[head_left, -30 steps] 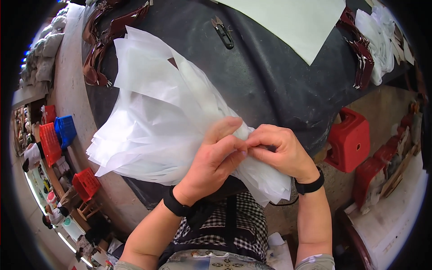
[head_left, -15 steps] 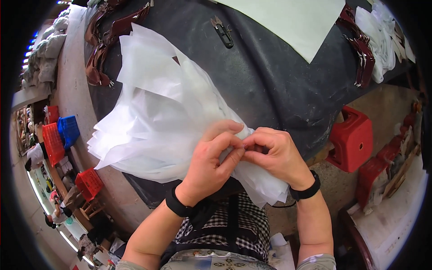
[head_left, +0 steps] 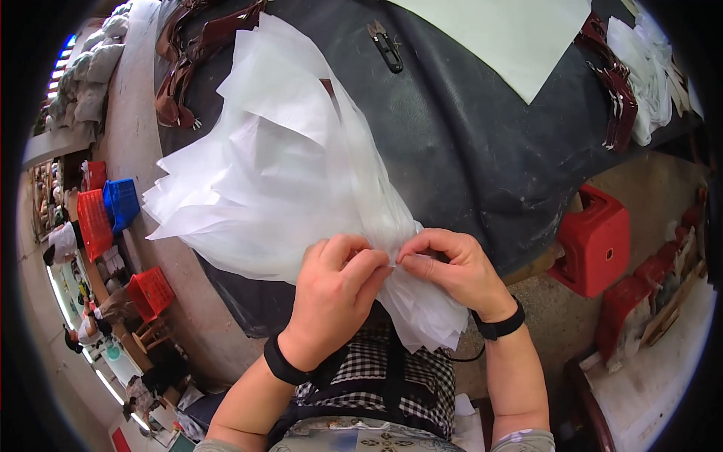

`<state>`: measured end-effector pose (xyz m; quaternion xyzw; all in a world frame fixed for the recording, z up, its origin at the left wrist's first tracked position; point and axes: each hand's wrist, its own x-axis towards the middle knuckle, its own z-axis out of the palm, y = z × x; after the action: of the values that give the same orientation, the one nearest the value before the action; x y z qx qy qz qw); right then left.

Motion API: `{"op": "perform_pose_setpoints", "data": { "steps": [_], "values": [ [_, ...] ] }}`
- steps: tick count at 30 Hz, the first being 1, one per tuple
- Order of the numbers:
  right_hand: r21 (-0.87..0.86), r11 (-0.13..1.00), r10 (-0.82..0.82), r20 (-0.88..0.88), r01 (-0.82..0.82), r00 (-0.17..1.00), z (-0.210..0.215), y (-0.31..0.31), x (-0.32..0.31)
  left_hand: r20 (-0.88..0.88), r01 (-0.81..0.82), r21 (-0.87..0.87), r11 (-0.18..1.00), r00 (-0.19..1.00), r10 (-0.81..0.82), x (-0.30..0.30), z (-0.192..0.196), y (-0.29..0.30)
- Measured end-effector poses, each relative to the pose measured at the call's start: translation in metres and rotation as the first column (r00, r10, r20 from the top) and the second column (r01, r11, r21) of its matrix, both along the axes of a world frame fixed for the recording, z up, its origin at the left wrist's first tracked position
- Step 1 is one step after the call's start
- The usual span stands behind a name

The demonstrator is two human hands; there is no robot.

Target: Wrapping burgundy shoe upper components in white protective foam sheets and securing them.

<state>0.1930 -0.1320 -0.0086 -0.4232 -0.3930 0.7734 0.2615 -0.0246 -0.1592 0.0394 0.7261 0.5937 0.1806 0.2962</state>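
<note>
A large bundle of thin, translucent white sheets (head_left: 294, 188) lies on a black-covered table (head_left: 444, 143), fanned out to the far left and gathered to a narrow neck near me. At that neck my left hand (head_left: 331, 290) and my right hand (head_left: 456, 275) meet, each with thumb and forefinger pinched. Their fingertips nearly touch; a tiny pale thing shows between them, too small to name. Below the neck, the short end of the sheets (head_left: 429, 313) hangs over the table's near edge. Thread snips (head_left: 385, 49) lie on the table beyond the bundle.
Shiny dark-red pieces (head_left: 181, 83) lie at the far left, with more (head_left: 619, 105) at the far right beside white bunched material (head_left: 640, 75). A pale sheet (head_left: 504, 38) covers the back. A red stool (head_left: 595, 241) stands right; red crates (head_left: 151, 292) stand left.
Both hands have come nearer to me, and their fingertips have parted slightly. The bundle's fanned sheets have shifted and spread a little. The whole view has swung slightly.
</note>
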Motion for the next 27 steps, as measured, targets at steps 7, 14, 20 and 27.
{"op": "perform_pose_setpoints", "data": {
  "steps": [7,14,20,27],
  "values": [
    [0.005,1.000,0.030,0.007,-0.030,1.000,0.002,0.001,0.001,0.202,-0.075,-0.150,0.986,0.974,0.104,0.003,0.003,-0.003],
    [-0.126,0.990,0.058,-0.093,-0.070,0.994,0.000,0.007,0.006,0.263,-0.013,-0.207,0.978,0.962,0.069,0.000,0.000,0.000],
    [-0.114,0.986,0.115,-0.073,-0.123,0.991,-0.004,0.012,0.011,0.035,0.050,-0.025,0.998,0.998,-0.049,0.004,-0.006,-0.004],
    [0.240,0.955,0.136,0.162,-0.172,0.977,0.012,0.008,0.004,0.094,0.046,-0.232,0.972,0.995,-0.025,-0.002,-0.001,0.003]
  ]
}}
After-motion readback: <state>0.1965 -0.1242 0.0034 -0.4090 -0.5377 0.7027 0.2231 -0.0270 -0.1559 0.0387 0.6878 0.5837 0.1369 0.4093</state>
